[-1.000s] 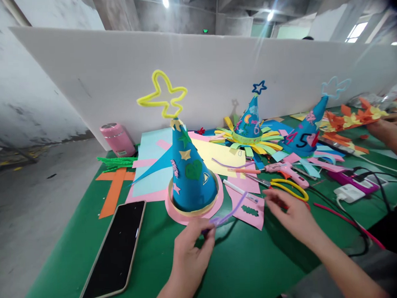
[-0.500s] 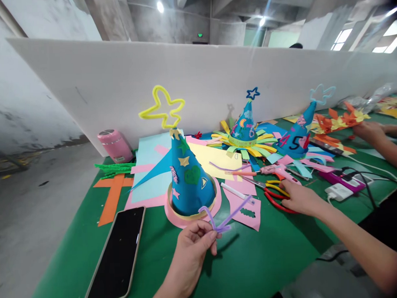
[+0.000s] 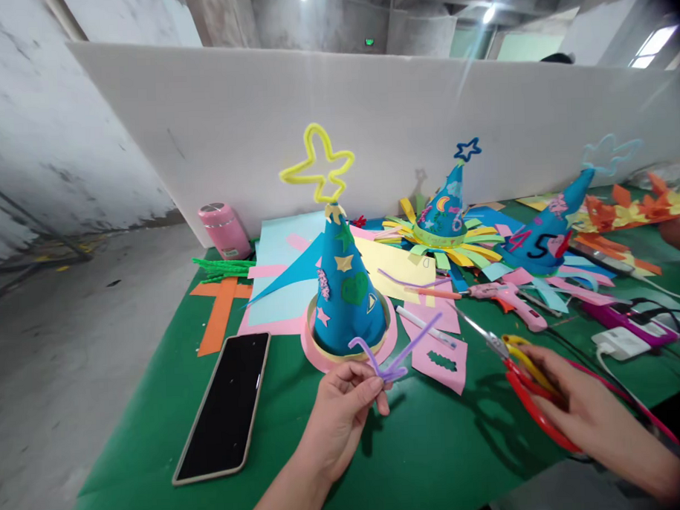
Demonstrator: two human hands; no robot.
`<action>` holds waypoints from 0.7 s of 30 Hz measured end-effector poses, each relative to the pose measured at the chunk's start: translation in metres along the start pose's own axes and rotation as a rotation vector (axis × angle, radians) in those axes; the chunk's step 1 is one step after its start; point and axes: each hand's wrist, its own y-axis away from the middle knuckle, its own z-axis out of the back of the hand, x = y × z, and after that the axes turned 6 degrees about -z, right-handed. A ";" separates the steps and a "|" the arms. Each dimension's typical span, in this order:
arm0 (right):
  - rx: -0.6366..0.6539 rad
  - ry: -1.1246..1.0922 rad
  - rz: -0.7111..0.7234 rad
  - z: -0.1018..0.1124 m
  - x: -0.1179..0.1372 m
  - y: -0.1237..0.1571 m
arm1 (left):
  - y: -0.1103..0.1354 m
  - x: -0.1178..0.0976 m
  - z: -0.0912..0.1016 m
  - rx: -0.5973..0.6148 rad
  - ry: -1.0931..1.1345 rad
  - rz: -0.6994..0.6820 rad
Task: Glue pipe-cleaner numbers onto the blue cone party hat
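Between the thumb and fingers of my left hand [image 3: 348,407] is a bent purple pipe cleaner [image 3: 410,349], its two ends sticking up. My right hand [image 3: 579,403] is closed on the red and yellow handles of a pair of scissors [image 3: 496,345], held above the table with the blades toward the upper left. Just behind my left hand stands a blue cone hat [image 3: 346,284] with star and heart cutouts. It has a pink brim and a yellow pipe-cleaner shape [image 3: 317,163] on top. Pink paper [image 3: 452,366] with a cut-out hole lies between my hands.
A phone [image 3: 225,408] lies at the left, with a pink bottle [image 3: 225,231] and green pipe cleaners [image 3: 223,269] behind it. Two more cone hats [image 3: 442,210], a pink glue gun [image 3: 512,301] and a power strip [image 3: 626,323] with cables are at the right. A white board [image 3: 369,127] borders the back.
My right hand has lifted the scissors off the table and brought them nearer to me. My left hand keeps its pinch on the purple pipe cleaner. The view has turned slightly left.
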 end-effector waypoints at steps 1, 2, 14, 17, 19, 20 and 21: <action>0.046 -0.055 -0.018 -0.006 0.005 0.006 | 0.000 0.000 0.001 -0.001 0.011 0.001; 0.079 -0.101 -0.036 -0.012 0.009 0.011 | 0.000 -0.001 0.001 -0.001 0.022 0.002; 0.556 -0.248 -0.101 -0.020 0.034 0.017 | 0.000 -0.002 0.003 0.035 0.024 0.013; 0.609 -0.271 -0.110 -0.018 0.050 0.014 | 0.001 -0.001 0.003 0.073 0.004 0.022; 0.611 -0.294 -0.125 -0.018 0.056 0.013 | 0.002 -0.001 0.003 0.082 -0.005 0.028; 0.608 -0.309 -0.132 -0.018 0.059 0.013 | 0.002 -0.002 0.002 0.082 -0.009 0.029; 0.605 -0.322 -0.137 -0.019 0.060 0.013 | 0.003 -0.002 0.002 0.080 -0.010 0.030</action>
